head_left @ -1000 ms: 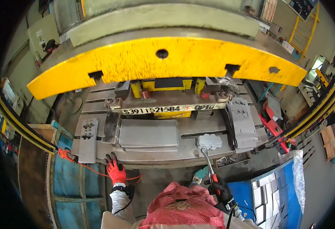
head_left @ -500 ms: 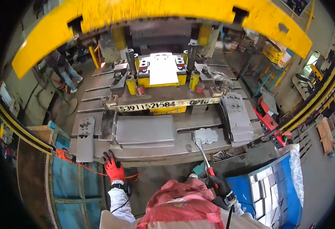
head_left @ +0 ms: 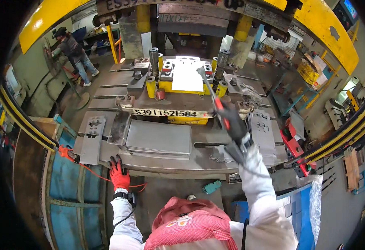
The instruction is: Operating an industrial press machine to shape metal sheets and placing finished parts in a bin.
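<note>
My right hand (head_left: 235, 125), in a black glove, is closed around the red grip of a long metal-shafted hand tool (head_left: 208, 86). Its rounded tip meets the right part of a bright, flat metal sheet (head_left: 186, 77) lying on the yellow-based die (head_left: 165, 86). My left hand (head_left: 119, 174), in a red glove with dark fingertips, rests at the front edge of the press bed (head_left: 157, 166), fingers spread and holding nothing. Just beyond it is a stack of plain grey sheets (head_left: 159, 139). A cut metal piece (head_left: 220, 153) lies below my right forearm, partly hidden.
Punched sheets lie at the left (head_left: 91, 143) and right (head_left: 262, 133) of the bed. Dark guide posts (head_left: 154, 62) flank the die, under the raised upper press part (head_left: 190, 18). A blue bin (head_left: 305, 221) stands lower right. Another person (head_left: 76, 54) stands far left.
My right hand has carried the tool forward from the cut piece at the bed's front to the sheet on the die. My left hand stays at the front edge. The view has tilted up.
</note>
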Demonstrator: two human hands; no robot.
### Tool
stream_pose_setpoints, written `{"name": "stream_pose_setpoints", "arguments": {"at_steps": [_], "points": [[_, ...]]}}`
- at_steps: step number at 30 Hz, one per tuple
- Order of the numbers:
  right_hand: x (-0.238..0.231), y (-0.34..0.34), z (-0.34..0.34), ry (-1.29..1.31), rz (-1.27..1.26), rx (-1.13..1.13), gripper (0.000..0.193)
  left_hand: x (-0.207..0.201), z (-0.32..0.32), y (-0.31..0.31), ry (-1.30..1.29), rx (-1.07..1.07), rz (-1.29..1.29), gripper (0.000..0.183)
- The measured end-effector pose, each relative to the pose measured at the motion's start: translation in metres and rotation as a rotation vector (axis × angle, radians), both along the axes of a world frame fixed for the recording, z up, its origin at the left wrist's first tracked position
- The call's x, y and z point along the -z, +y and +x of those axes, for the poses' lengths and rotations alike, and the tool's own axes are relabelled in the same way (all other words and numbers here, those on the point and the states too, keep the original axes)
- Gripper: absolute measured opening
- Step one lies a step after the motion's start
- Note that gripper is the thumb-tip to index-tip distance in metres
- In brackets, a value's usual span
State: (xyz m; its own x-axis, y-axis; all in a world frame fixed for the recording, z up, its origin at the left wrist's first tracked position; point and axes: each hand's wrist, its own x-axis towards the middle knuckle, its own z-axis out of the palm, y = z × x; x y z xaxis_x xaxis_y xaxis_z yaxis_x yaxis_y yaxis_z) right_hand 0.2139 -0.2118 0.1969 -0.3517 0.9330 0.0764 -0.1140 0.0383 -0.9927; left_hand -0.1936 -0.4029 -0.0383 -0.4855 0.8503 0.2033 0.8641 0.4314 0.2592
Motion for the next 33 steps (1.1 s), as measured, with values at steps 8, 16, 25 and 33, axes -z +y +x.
{"name": "stream_pose_setpoints", "arguments": {"at_steps": [8, 16, 25, 33], "points": [[-0.005, 0.152, -0.002, 0.005, -0.162, -0.039, 0.032, -0.015, 0.004, -0.007, -0.212, -0.06, 0.118, 0.066], [-0.02, 0.003, 0.034, 0.069, 0.11, 0.062, 0.059, -0.134, 0.115, 0.047, -0.653, 0.138, 0.75, 0.06], [0.107, -0.187, 0.124, 0.065, -0.361, 0.299, 0.062, -0.144, 0.202, 0.221, -1.551, 0.807, 0.397, 0.048], [0.147, -0.222, 0.123, -0.01, -0.452, 0.337, 0.056, -0.13, 0.25, 0.32, -2.405, 0.437, 0.572, 0.036]]}}
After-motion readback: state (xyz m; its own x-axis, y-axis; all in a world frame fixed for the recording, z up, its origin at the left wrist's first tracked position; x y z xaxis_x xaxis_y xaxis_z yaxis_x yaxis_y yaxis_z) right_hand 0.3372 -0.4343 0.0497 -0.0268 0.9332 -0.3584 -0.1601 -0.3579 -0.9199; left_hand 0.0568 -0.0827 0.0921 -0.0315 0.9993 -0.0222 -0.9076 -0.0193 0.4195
